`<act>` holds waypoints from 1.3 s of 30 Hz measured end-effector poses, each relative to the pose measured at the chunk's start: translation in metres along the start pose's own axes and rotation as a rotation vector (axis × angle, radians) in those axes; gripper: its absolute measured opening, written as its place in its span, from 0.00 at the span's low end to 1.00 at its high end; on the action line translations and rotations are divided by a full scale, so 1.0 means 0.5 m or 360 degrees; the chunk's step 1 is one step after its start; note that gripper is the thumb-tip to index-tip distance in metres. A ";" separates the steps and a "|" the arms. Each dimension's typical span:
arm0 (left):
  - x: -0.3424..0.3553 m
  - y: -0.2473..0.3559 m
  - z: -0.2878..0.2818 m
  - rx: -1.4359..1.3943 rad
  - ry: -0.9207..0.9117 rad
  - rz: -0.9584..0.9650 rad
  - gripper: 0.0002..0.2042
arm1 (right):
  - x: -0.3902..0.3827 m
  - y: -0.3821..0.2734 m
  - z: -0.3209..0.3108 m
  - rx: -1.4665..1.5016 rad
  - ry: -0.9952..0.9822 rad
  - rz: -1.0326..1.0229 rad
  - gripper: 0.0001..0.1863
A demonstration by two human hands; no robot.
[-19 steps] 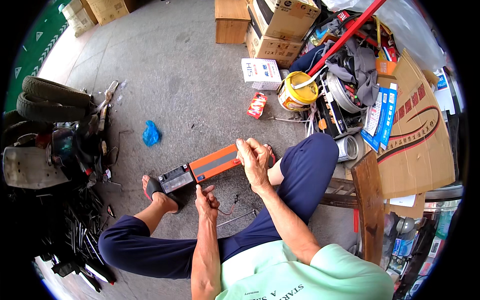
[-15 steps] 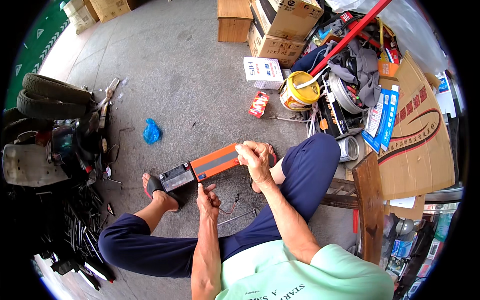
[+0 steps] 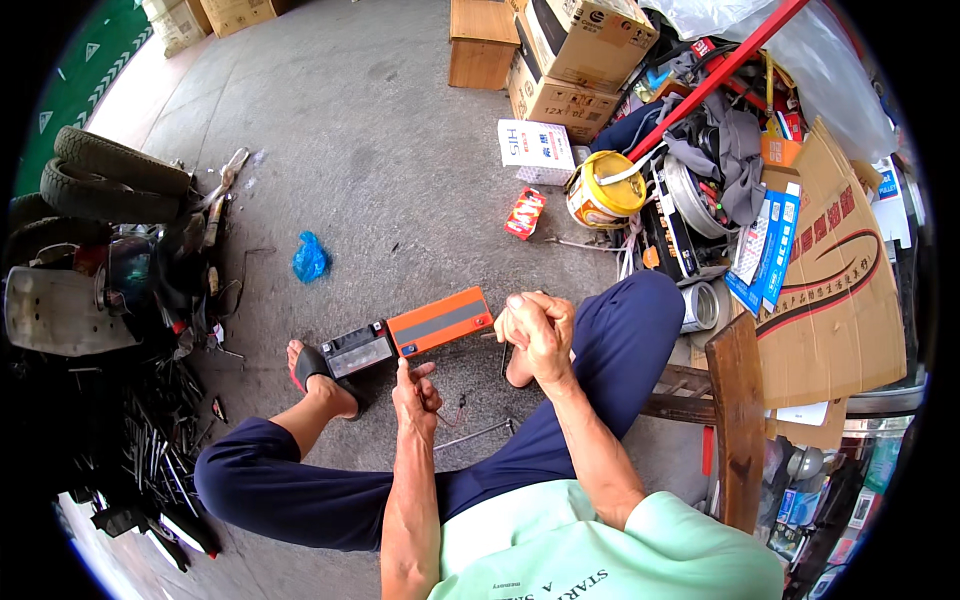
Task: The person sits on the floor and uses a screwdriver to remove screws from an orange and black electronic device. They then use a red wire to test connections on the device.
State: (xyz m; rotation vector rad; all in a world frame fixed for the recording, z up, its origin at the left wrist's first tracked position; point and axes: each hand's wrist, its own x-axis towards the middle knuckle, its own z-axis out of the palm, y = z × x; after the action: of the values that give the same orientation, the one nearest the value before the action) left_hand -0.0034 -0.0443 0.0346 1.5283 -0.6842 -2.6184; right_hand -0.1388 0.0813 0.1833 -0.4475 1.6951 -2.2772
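Observation:
An orange battery [image 3: 438, 316] with a grey stripe lies end to end beside a black battery [image 3: 357, 353] between my feet. My left hand [image 3: 414, 395] is at the near edge of the orange one, index finger stretched toward its left corner and other fingers curled; what they hold, if anything, is hidden. Just off that battery's right end is my right hand [image 3: 537, 338], fingers closed, with a thin dark thing below it that I cannot make out clearly. A thin wire [image 3: 459, 405] and a metal rod [image 3: 475, 434] lie below the batteries.
Tyres [image 3: 115, 190] and dark parts crowd the left. A blue bag [image 3: 310, 258] and red carton [image 3: 523, 214] lie ahead. Boxes [image 3: 560, 97], a yellow bucket [image 3: 610, 195] and flattened cardboard [image 3: 815, 330] fill the right. A worn wooden piece [image 3: 733, 420] stands by my right leg.
My right hand has shifted rightward off the orange battery's end, which now shows more fully. The whole view has shifted slightly. My left hand stays by the battery's near edge.

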 end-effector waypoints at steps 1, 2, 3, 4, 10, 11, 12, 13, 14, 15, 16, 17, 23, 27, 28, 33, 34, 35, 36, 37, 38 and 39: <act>-0.006 0.005 0.001 0.0052 0.0011 0.0019 0.28 | -0.005 -0.021 0.009 -0.0075 -0.0026 -0.0107 0.22; -0.006 0.006 -0.001 0.0051 0.0026 0.0017 0.28 | -0.015 -0.040 0.018 -0.0166 -0.0055 -0.0098 0.21; -0.007 0.007 -0.004 0.0050 0.0043 0.0015 0.28 | -0.025 -0.061 0.034 -0.0320 -0.0156 0.0051 0.19; -0.009 0.010 -0.003 0.0046 0.0055 0.0022 0.28 | -0.035 -0.076 0.046 -0.0473 -0.0264 0.0192 0.18; -0.028 0.004 0.023 0.0124 0.0080 0.0210 0.29 | -0.126 0.107 0.067 -0.0829 -0.0573 0.0505 0.11; -0.026 0.001 0.014 0.0070 0.0053 0.0233 0.28 | -0.134 0.117 0.070 -0.0901 -0.0629 0.0488 0.11; -0.025 -0.001 0.004 0.0016 0.0025 0.0257 0.27 | -0.142 0.128 0.073 -0.0974 -0.0684 0.0469 0.11; -0.044 0.011 0.004 0.0053 -0.0053 0.0195 0.27 | -0.149 0.147 0.071 -0.0968 -0.0683 0.0396 0.10; -0.050 0.014 0.008 0.0099 -0.0035 0.0201 0.27 | -0.155 0.163 0.069 -0.0971 -0.0687 0.0323 0.10; -0.043 0.012 0.006 0.0086 -0.0017 0.0208 0.28 | -0.159 0.175 0.066 -0.0975 -0.0690 0.0249 0.10; -0.042 0.014 0.011 0.0070 0.0004 0.0209 0.28 | -0.158 0.174 0.068 -0.0948 -0.0674 0.0272 0.09; -0.044 0.014 0.016 0.0101 0.0014 0.0209 0.27 | -0.156 0.170 0.071 -0.0922 -0.0656 0.0296 0.09; -0.086 0.016 0.042 0.0276 -0.0008 0.0222 0.22 | -0.138 0.174 0.061 -0.0858 -0.0262 0.0413 0.08; -0.104 0.019 0.037 0.0493 -0.0380 0.0520 0.14 | -0.116 0.192 0.027 -0.0786 -0.0180 0.0478 0.09; -0.110 0.024 0.039 0.0503 -0.0361 0.0512 0.13 | -0.117 0.191 0.029 -0.0760 -0.0186 0.0473 0.09; -0.095 0.031 0.016 0.0396 -0.0021 0.0481 0.10 | -0.119 0.177 0.043 -0.0610 -0.0182 0.0523 0.11; -0.087 0.032 0.007 0.0347 0.0079 0.0471 0.10 | -0.113 0.169 0.043 -0.0570 -0.0170 0.0530 0.11; -0.080 0.035 0.002 0.0266 0.0199 0.0415 0.09 | -0.107 0.150 0.044 -0.0576 -0.0150 0.0467 0.12; -0.070 0.036 -0.007 0.0241 0.0293 0.0354 0.09 | -0.104 0.144 0.041 -0.0376 -0.0116 0.0499 0.11; -0.063 0.034 -0.013 0.0226 0.0324 0.0339 0.08 | -0.098 0.127 0.041 -0.0311 -0.0085 0.0517 0.11; -0.059 0.033 -0.017 0.0212 0.0361 0.0327 0.08 | -0.091 0.109 0.045 -0.0240 -0.0058 0.0539 0.11; -0.054 0.030 -0.020 0.0221 0.0380 0.0329 0.08 | -0.086 0.093 0.051 -0.0200 -0.0024 0.0510 0.11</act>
State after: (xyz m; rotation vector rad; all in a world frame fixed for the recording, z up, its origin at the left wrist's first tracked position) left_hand 0.0162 -0.0546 0.0584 1.6685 -0.9596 -2.2362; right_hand -0.0880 0.0624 0.1420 -0.1988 1.7646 -1.9448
